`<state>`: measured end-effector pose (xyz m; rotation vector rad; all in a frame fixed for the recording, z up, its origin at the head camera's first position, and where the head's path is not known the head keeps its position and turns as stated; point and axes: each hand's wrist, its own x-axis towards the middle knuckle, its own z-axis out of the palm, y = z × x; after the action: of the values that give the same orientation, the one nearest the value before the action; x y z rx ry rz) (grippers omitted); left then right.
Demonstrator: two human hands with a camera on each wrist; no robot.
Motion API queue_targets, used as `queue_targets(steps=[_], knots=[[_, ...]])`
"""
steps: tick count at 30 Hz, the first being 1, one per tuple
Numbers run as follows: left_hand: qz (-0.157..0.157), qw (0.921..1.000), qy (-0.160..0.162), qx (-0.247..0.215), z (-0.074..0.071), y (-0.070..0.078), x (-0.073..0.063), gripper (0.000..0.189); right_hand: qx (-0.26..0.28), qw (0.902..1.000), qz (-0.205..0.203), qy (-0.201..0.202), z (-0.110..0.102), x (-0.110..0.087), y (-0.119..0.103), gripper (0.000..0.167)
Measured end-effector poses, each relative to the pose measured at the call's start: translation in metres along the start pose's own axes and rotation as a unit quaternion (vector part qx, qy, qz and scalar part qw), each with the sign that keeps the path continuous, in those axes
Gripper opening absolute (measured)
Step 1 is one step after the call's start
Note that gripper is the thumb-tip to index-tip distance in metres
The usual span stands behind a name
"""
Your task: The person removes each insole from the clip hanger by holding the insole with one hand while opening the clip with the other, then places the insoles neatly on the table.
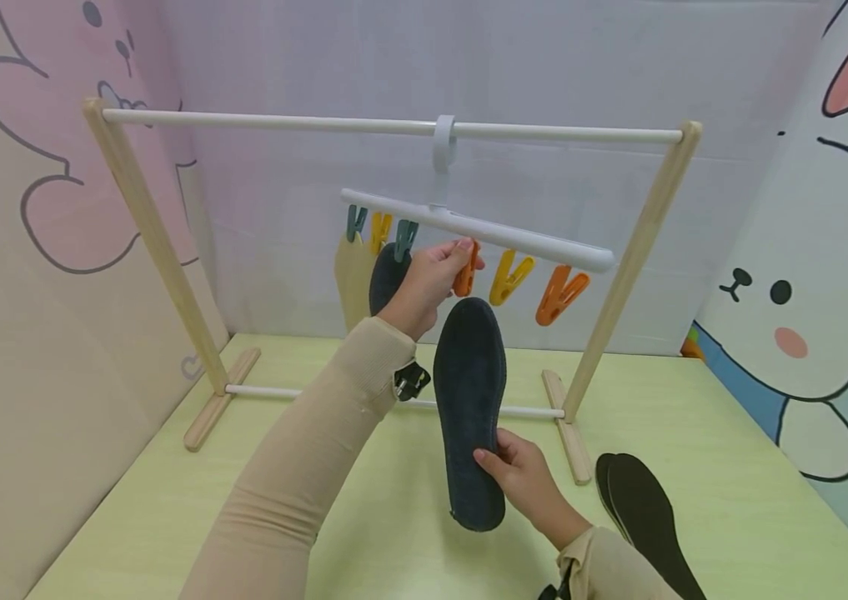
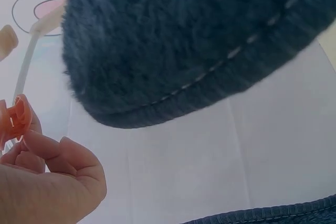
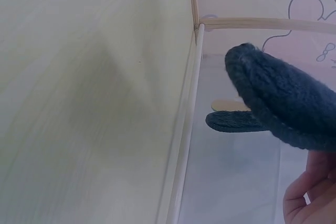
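My left hand (image 1: pixel 427 287) pinches an orange clothespin (image 1: pixel 465 271) under the white hanger bar (image 1: pixel 521 235). My right hand (image 1: pixel 532 487) grips a dark blue insole (image 1: pixel 470 375) by the side of its lower half, thumb on the near face. The insole stands upright, its top end just below that clothespin. In the right wrist view the insole (image 3: pixel 289 98) looks thick and fleecy. To the left, another dark blue insole (image 1: pixel 388 279) hangs from a green clothespin (image 1: pixel 405 240), partly hidden by my left hand, beside a beige insole (image 1: pixel 349 279).
The hanger hooks over the top rail (image 1: pixel 273 123) of a wooden-legged rack. A yellow clothespin (image 1: pixel 509 277) and another orange clothespin (image 1: pixel 561 294) hang at the bar's right. Dark insoles (image 1: pixel 641 508) lie stacked on the pale green table (image 1: pixel 754 500) at right.
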<state>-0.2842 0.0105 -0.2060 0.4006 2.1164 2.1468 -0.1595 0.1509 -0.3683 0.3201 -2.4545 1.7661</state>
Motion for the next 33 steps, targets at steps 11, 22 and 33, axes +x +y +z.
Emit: queue_targets(steps=[11,22,33], knots=[[0.006,1.0000,-0.007,-0.001,-0.001,-0.002,0.003,0.038,-0.016,0.9998,-0.014,0.001,-0.006,-0.003,0.008,0.020],[-0.003,0.9998,-0.015,0.010,-0.001,-0.002,0.004,0.040,-0.007,1.0000,-0.003,0.000,-0.015,-0.006,0.016,0.016],[-0.001,0.9998,-0.012,0.017,0.000,-0.002,0.005,0.040,-0.019,0.9994,-0.019,-0.024,-0.033,-0.011,0.024,0.021]])
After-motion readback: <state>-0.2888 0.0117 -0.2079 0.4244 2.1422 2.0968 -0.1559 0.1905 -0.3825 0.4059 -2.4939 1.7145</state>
